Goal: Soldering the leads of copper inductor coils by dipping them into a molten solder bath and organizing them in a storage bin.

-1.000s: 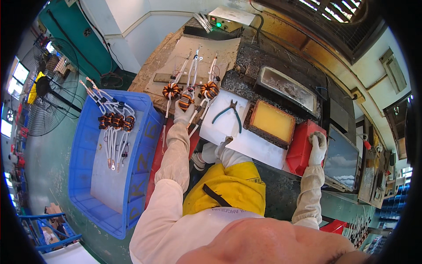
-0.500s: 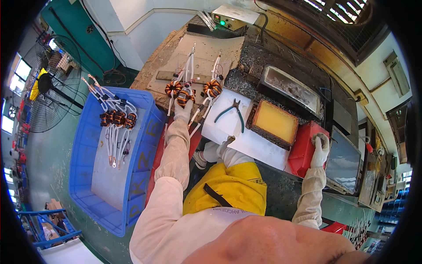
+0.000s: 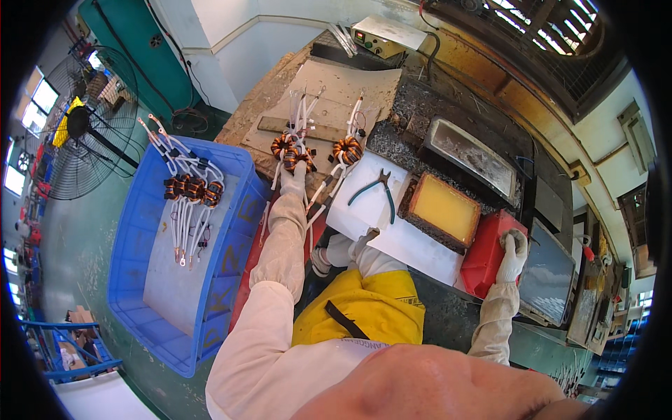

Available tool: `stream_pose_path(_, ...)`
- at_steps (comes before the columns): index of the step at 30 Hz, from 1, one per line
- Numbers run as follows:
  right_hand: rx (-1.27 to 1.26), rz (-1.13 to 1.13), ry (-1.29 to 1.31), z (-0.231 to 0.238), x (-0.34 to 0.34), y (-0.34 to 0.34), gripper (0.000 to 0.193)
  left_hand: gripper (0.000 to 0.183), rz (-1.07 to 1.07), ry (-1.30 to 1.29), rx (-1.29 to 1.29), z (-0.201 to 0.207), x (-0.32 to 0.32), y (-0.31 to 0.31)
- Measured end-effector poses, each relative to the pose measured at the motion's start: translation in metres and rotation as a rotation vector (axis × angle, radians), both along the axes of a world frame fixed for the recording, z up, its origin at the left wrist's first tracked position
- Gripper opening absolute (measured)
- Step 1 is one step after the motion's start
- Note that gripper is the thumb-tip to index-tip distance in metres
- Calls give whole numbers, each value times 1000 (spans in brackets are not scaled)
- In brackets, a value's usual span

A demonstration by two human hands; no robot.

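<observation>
My left hand [image 3: 294,180], in a pale glove, is closed on a copper-wound ring coil [image 3: 299,158] with white leads. Pressed close to its left is a second ring coil [image 3: 281,145]. Another ring coil [image 3: 347,150] lies apart to the right, its leads running both away from me and toward me. My right hand [image 3: 514,255], also gloved, has its fingers curled over the right edge of a red box [image 3: 486,252]. Between my hands, teal-handled pliers [image 3: 384,183] lie with their jaws pointing away on a white sheet [image 3: 357,213].
A block-like tray of yellow material [image 3: 444,209] sits beside the red box, with a metal-rimmed trough [image 3: 470,157] behind it. At left stands a blue crate [image 3: 164,308] holding several coils [image 3: 194,189]. A control box [image 3: 378,43] is at the back; a fan [image 3: 80,124] stands far left.
The whole view has shifted slightly. The held coil's leads have moved a little toward me with my left hand. The control box's green light, lit before, now looks dark. My right hand stays on the red box.
</observation>
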State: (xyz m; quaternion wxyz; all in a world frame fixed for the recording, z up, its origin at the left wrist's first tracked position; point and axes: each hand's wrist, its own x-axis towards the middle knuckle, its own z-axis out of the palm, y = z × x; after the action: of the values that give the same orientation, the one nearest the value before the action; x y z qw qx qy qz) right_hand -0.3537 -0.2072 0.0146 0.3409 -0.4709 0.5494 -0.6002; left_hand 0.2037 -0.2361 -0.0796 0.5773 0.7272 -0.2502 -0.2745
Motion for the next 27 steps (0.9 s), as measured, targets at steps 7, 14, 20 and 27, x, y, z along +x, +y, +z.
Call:
stream_pose_path(7, -10, -7, -7, 5, 11, -2, 14, 70, -23, 147, -65, -41, 24, -11)
stream_pose_path(14, -4, -14, -12, 2, 6, 0, 14, 73, -29, 40, -12, -15, 10, -4)
stream_pose_path(20, -15, -4, -29, -1, 0, 0, 14, 79, -63, 11, 193, 14, 2, 6)
stream_pose_path(27, -32, 11, -51, -7, -2, -3, 16, 92, -3, -77, 231, 3, -9, -2)
